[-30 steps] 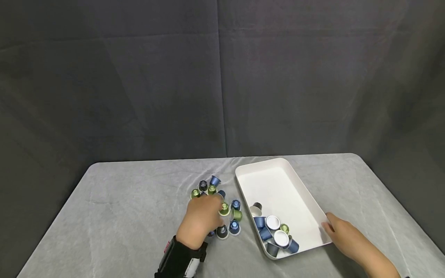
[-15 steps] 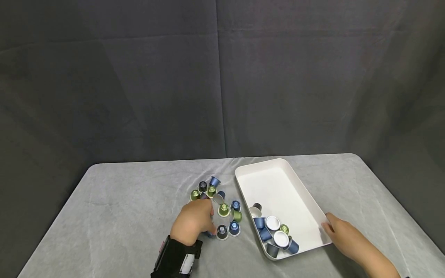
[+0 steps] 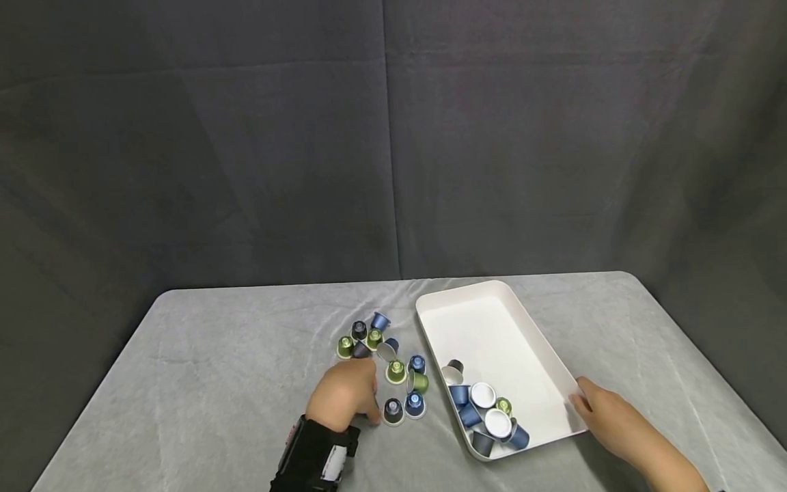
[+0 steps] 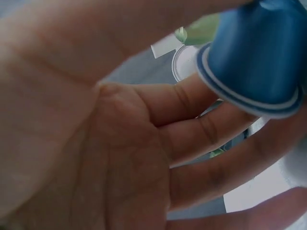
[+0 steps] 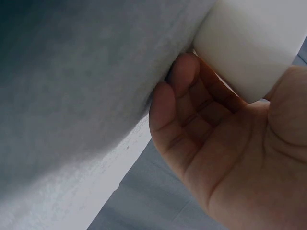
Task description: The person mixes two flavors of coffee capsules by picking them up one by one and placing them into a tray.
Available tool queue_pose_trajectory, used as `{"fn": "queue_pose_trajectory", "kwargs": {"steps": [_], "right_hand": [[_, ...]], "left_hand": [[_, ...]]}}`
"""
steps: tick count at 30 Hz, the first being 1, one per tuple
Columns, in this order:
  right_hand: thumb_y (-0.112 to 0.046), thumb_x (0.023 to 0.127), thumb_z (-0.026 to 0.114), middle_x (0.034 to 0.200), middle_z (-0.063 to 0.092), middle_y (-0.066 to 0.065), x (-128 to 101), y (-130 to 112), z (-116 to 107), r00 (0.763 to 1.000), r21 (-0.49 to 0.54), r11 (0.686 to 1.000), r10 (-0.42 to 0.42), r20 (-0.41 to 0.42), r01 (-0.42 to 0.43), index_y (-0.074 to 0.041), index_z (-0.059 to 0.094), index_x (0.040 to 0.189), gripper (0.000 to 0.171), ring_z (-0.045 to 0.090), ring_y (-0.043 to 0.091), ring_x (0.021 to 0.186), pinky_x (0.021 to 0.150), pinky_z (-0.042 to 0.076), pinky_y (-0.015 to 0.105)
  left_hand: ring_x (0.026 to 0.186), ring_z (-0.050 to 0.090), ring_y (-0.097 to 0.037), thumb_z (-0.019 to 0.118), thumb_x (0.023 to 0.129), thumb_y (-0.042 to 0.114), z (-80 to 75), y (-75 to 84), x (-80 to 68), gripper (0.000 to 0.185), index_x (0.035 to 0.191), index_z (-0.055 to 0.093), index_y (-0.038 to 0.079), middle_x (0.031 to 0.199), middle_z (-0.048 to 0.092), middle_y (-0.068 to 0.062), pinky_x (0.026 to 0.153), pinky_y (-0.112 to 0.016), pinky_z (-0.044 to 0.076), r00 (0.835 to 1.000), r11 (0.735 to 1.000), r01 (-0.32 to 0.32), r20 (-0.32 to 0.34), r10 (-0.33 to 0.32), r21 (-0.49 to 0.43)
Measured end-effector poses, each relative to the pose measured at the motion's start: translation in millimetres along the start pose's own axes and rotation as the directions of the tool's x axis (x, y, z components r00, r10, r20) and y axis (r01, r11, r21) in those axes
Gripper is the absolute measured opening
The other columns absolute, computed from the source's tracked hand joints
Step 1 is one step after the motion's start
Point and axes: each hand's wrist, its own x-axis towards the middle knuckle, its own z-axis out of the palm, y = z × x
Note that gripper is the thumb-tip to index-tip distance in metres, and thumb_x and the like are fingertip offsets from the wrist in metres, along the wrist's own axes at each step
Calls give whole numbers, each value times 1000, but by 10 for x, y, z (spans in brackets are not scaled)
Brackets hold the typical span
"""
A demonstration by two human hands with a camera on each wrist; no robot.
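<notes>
A person's left hand, low and left of centre in the head view, pinches a blue capsule at its fingertips; the wrist view shows the capsule in the upper right of the frame, its wide rim turned toward the palm and its narrow end pointing away, with the fingers curled beneath it. The white tray lies to the right of that hand in the head view, its long axis running from the centre of the frame down toward the lower right, with a cluster of capsules gathered at its near end. The right hand rests against the tray's near right corner, fingers bent along the outer wall and touching it, thumb at the rim. Loose capsules lie on the grey cloth just above and right of the left hand, between it and the tray; the left hand is much the nearer to them
</notes>
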Motion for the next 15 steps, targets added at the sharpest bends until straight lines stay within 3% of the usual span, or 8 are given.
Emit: {"fn": "queue_pose_trajectory", "kwargs": {"steps": [4, 8, 15], "right_hand": [[-8, 100, 52, 66, 39, -1, 0, -2, 3, 1000, -2, 1000, 2, -1, -2, -3, 53, 95, 7, 45, 18, 68, 61, 40, 37], [-8, 100, 52, 66, 39, -1, -2, -3, 2, 1000, 0, 1000, 2, -1, -2, -3, 53, 95, 7, 45, 18, 68, 61, 40, 37], [-9, 101, 51, 68, 44, 0, 5, 7, -3, 1000, -7, 1000, 7, 9, -7, -2, 53, 96, 8, 46, 20, 69, 61, 41, 39]], "left_hand": [[59, 52, -15, 90, 57, 4, -21, -8, -4, 32, 67, 61, 10, 65, 57, 3, 55, -30, 47, 1000, 1000, -9, -6, 9, 4], [58, 50, -14, 83, 59, -1, -42, -23, -11, 26, 67, 61, 11, 66, 57, 3, 52, -30, 43, 998, 998, -37, -54, 40, 45], [65, 54, -15, 74, 65, -3, -117, -64, -52, 21, 80, 67, 10, 77, 64, 1, 57, -33, 47, 991, 996, -65, -115, 71, 55]]}}
